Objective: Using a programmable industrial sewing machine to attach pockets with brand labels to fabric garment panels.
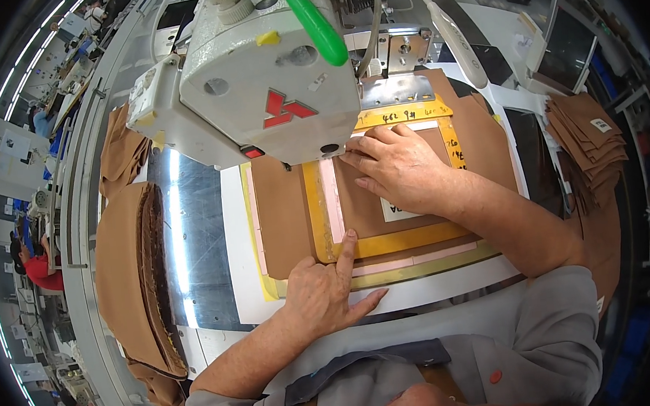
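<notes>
A yellow rectangular frame template (412, 240) lies over a brown fabric panel (283, 206), with pink strips (331, 195) along its inner left side and below it. My left hand (320, 291) touches the frame's near left corner with its index finger stretched out; the thumb sticks out sideways, and the other fingers are partly folded. My right hand (400, 163) rests on the brown piece inside the frame, fingers spread and bent toward the sewing machine head (270, 85). A white label (398, 211) shows partly beneath my right wrist. Neither hand grips anything.
The machine head overhangs the frame's far left corner. A metal clamp plate (400, 89) holds the frame's far edge. Stacked brown pieces stand at the left (129, 279) and right (587, 144). A green-handled tool (315, 24) hangs on the machine. A screen (564, 43) stands far right.
</notes>
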### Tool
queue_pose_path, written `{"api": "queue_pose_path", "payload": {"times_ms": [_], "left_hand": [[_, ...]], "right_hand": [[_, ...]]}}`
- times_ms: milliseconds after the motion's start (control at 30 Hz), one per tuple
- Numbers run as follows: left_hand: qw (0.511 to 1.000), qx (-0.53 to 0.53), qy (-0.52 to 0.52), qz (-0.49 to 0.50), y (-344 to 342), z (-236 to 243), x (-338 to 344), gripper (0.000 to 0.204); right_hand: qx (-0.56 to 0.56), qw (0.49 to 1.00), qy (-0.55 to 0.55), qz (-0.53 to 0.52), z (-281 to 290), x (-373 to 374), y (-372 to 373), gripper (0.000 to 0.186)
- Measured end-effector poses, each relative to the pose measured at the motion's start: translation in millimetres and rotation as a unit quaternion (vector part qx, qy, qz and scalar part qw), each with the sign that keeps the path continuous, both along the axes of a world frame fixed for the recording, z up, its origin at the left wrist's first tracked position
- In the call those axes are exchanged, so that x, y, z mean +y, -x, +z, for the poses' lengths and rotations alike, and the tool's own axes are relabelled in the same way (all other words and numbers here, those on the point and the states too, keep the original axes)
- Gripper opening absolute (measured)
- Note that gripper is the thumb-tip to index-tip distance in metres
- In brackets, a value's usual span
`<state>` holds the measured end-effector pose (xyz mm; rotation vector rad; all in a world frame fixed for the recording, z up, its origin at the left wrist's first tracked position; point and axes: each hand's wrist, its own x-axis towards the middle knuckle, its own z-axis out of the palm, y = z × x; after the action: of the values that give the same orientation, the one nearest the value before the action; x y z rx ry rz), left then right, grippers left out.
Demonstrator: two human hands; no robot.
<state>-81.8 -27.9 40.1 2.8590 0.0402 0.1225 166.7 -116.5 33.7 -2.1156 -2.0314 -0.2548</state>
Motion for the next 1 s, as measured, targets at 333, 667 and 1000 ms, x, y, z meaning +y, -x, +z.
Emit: {"api": "queue_pose_path", "payload": {"times_ms": [333, 667, 1000], "left_hand": [[0.999, -0.016, -0.015, -0.029, 11.2, 7.1, -5.7, 0.094], [0.994, -0.089, 0.016, -0.06, -47.1, 20.7, 35.3, 0.062], [0.997, -0.065, -0.028, -0.035, -68.6, 2.4, 45.6, 0.074]], "right_hand": [[0.002, 1.0, -0.017, 0.009, -0.9, -8.4, 13.6, 0.047], [0.025, 1.0, -0.017, 0.001, -4.1, -19.2, 19.7, 0.054], [0.026, 0.996, 0.003, -0.087, 13.3, -78.3, 8.7, 0.057]]}}
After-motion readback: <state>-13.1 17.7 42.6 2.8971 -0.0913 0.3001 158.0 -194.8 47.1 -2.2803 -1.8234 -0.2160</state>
